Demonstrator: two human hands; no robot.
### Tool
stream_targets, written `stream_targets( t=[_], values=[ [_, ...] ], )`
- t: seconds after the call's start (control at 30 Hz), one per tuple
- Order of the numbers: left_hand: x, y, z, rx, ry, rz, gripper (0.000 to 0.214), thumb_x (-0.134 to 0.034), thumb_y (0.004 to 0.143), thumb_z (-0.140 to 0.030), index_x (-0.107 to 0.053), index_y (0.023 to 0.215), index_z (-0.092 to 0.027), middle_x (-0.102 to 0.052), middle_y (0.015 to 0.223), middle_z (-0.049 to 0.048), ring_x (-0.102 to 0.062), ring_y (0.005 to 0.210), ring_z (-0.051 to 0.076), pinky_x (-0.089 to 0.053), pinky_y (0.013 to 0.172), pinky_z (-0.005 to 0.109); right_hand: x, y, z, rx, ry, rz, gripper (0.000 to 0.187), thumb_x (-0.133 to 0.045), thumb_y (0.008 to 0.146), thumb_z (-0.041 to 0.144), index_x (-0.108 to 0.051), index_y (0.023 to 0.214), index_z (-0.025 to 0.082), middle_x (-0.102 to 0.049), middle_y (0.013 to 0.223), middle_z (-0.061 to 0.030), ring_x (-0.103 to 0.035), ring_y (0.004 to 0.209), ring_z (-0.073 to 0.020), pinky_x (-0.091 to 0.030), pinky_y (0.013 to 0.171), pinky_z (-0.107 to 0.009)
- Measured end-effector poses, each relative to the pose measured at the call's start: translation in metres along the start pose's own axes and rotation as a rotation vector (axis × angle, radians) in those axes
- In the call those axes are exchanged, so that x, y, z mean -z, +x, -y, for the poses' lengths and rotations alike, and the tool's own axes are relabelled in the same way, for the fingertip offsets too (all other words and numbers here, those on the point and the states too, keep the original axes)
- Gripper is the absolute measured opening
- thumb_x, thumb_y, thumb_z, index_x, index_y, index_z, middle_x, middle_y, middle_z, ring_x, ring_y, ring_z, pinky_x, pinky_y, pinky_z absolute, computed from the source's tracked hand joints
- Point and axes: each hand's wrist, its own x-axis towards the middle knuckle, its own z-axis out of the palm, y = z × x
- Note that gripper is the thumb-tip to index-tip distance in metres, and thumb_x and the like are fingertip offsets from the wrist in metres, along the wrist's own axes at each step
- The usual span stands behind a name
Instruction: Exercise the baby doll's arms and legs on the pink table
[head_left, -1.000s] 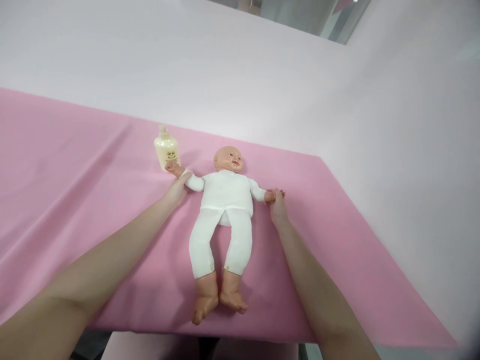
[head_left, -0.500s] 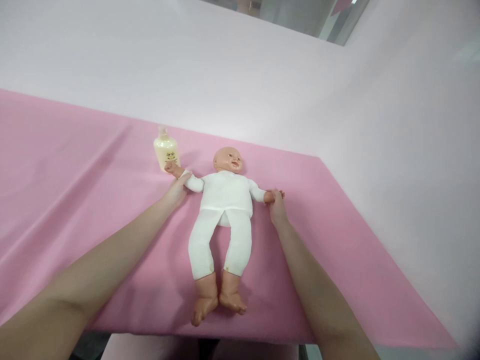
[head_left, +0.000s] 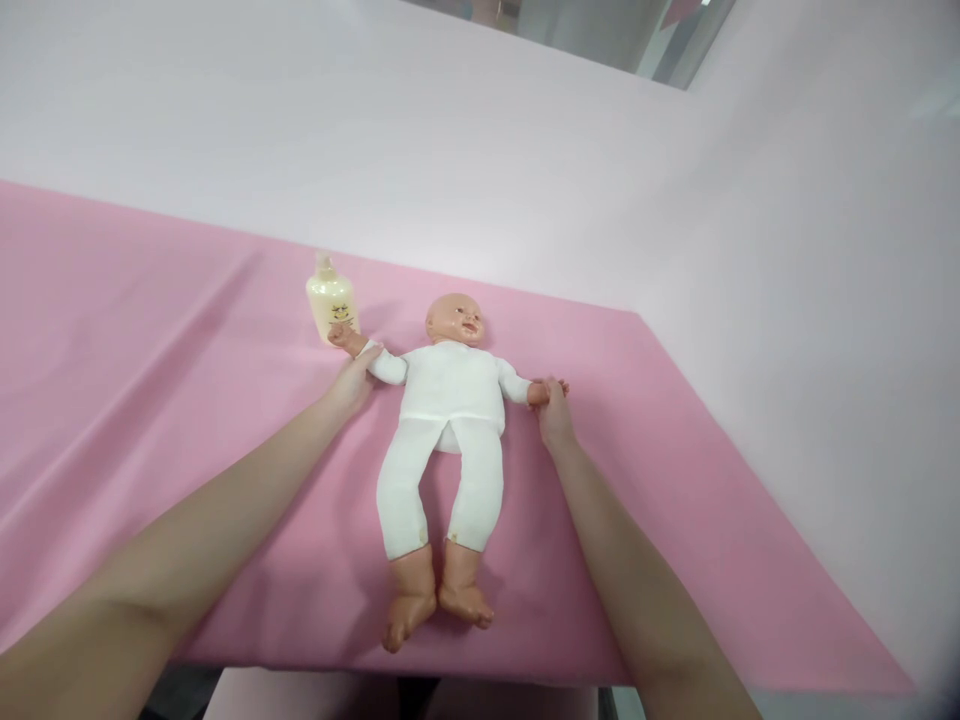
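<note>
A baby doll (head_left: 452, 390) in a white body suit lies on its back, head toward the wall and bare feet toward me. My left hand (head_left: 355, 382) is closed around the doll's forearm on the left, near the wrist; its fingers are partly hidden underneath. On the other side, my right hand (head_left: 555, 412) grips the doll's hand, thumb on top. Both doll arms are spread out sideways. Just behind the doll's left-side hand stands a pale yellow lotion bottle (head_left: 330, 298) with a face printed on it.
A pink cloth (head_left: 187, 330) covers the table, with folds at the left. White walls (head_left: 480, 180) rise behind and at the right, with a window (head_left: 585, 35) at the top. The table's front edge runs close to me.
</note>
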Motion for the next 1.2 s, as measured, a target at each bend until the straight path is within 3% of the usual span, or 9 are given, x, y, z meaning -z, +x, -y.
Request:
stream_targets(
  t=[0.63,0.97,1.2],
  values=[
    [0.0005,0.0011,0.0009,-0.012,-0.009,-0.006,0.033,-0.095,0.08,-0.039,-0.071,0.093,-0.023,-0.076,0.09,0.0038,-0.08,0.096,0.03,-0.07,0.097,0.044,0.0016,0.0047,-0.005,0.004,0.006,0.0,0.056,-0.08,0.087,0.081,-0.066,0.082,0.027,-0.064,0.081,-0.0032,-0.062,0.081,-0.0227,-0.048,0.064,-0.035],
    [-0.0006,-0.0016,-0.0011,-0.005,0.008,0.006,0.039,-0.097,0.08,-0.043,-0.068,0.095,-0.024,-0.075,0.089,0.0036,-0.079,0.095,0.031,-0.068,0.097,0.046,0.0025,0.0034,-0.0041,0.0,0.025,-0.009,0.049,-0.081,0.086,0.073,-0.067,0.081,0.026,-0.066,0.083,-0.0035,-0.062,0.081,-0.0218,-0.049,0.064,-0.035],
    [0.0005,0.0005,0.0004,-0.002,-0.013,-0.011,0.032,-0.094,0.08,-0.038,-0.07,0.093,-0.022,-0.076,0.088,0.0025,-0.078,0.09,0.026,-0.067,0.092,0.04,0.0011,0.0017,-0.0013,-0.012,0.01,-0.009,0.05,-0.079,0.088,0.074,-0.065,0.082,0.026,-0.066,0.081,-0.0027,-0.062,0.081,-0.0218,-0.048,0.066,-0.034]
  ],
)
